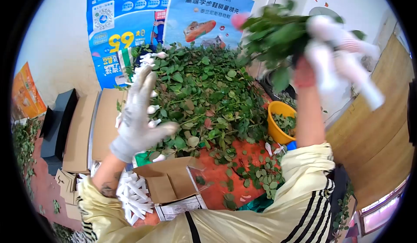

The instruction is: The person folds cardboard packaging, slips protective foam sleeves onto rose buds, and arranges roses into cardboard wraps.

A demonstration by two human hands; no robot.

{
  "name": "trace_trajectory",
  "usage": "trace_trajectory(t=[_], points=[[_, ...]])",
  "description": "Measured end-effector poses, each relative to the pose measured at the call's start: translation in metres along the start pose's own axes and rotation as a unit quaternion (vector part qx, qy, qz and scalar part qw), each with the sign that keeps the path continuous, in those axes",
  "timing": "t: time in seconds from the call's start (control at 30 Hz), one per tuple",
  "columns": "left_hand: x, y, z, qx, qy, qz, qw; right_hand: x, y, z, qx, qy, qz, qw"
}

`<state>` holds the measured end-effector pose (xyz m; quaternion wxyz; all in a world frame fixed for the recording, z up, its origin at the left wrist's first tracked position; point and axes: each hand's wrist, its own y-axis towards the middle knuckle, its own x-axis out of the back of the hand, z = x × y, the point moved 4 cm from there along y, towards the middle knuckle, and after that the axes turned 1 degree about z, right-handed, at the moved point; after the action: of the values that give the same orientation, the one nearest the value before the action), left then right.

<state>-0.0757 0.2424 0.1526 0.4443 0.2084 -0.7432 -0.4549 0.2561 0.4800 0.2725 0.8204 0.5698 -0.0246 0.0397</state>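
Observation:
My left hand (138, 117), in a pale grey glove, is raised with its fingers stretched and thumb apart, holding nothing. It is in front of the left edge of a big heap of leafy rose stems (204, 91), where several white-wrapped flower heads (153, 109) stick out. Up at the right, my right hand (305, 72) is blurred and partly hidden behind a bunch of roses (282, 36) that it grips. Dark green leaves point left in that bunch, and white sleeve-like wraps cover heads at its right. One pink spot shows at its left end.
A yellow bucket (278, 132) with leaves stands right of the heap. An open cardboard box (167, 182) is at the front, beside a pile of white sleeves (130, 195). Flattened cardboard (80, 134) leans at left. Loose leaves lie on the red surface (217, 169). Posters (208, 8) hang behind.

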Motion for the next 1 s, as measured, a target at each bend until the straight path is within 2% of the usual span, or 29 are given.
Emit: trace_trajectory(t=[0.07, 0.13, 0.3, 0.33, 0.4, 0.5, 0.6, 0.67, 0.73, 0.8, 0.93, 0.97, 1.0], points=[[0.0, 0.018, -0.036, -0.084, -0.017, -0.094, 0.992, -0.057, -0.046, 0.017, -0.07, 0.109, 0.066, 0.989], [0.0, 0.023, -0.055, -0.082, 0.002, -0.126, 0.989, -0.105, -0.085, 0.035, -0.114, 0.189, 0.127, 0.967], [-0.001, 0.003, -0.062, -0.059, -0.104, -0.175, 0.977, -0.173, -0.14, 0.066, -0.144, 0.286, 0.22, 0.921], [-0.001, 0.0, -0.064, -0.058, -0.127, -0.181, 0.974, -0.179, -0.145, 0.068, -0.144, 0.292, 0.228, 0.918], [-0.001, -0.005, -0.065, 0.034, -0.219, -0.155, 0.963, -0.185, -0.153, 0.071, -0.144, 0.3, 0.239, 0.912], [0.007, 0.006, -0.076, -0.02, -0.1, -0.108, 0.989, -0.184, -0.164, 0.072, -0.146, 0.306, 0.242, 0.909], [0.001, 0.009, -0.077, -0.036, -0.085, -0.081, 0.993, -0.176, -0.175, 0.07, -0.152, 0.309, 0.232, 0.91], [-0.003, 0.014, -0.08, -0.029, -0.095, -0.053, 0.994, -0.174, -0.18, 0.069, -0.156, 0.31, 0.221, 0.911], [-0.008, 0.01, -0.079, -0.026, -0.119, -0.087, 0.989, -0.172, -0.183, 0.068, -0.153, 0.313, 0.21, 0.914], [-0.007, 0.005, -0.078, -0.1, -0.118, -0.17, 0.973, -0.173, -0.183, 0.065, -0.143, 0.313, 0.203, 0.917], [-0.01, -0.012, -0.068, -0.076, -0.102, -0.109, 0.986, -0.194, -0.188, 0.053, -0.078, 0.279, 0.226, 0.93], [-0.006, -0.015, -0.068, -0.026, -0.146, -0.054, 0.987, -0.203, -0.19, 0.05, -0.049, 0.267, 0.236, 0.933], [-0.02, -0.025, -0.057, -0.056, -0.22, -0.122, 0.966, -0.212, -0.193, 0.045, -0.017, 0.248, 0.246, 0.937]])
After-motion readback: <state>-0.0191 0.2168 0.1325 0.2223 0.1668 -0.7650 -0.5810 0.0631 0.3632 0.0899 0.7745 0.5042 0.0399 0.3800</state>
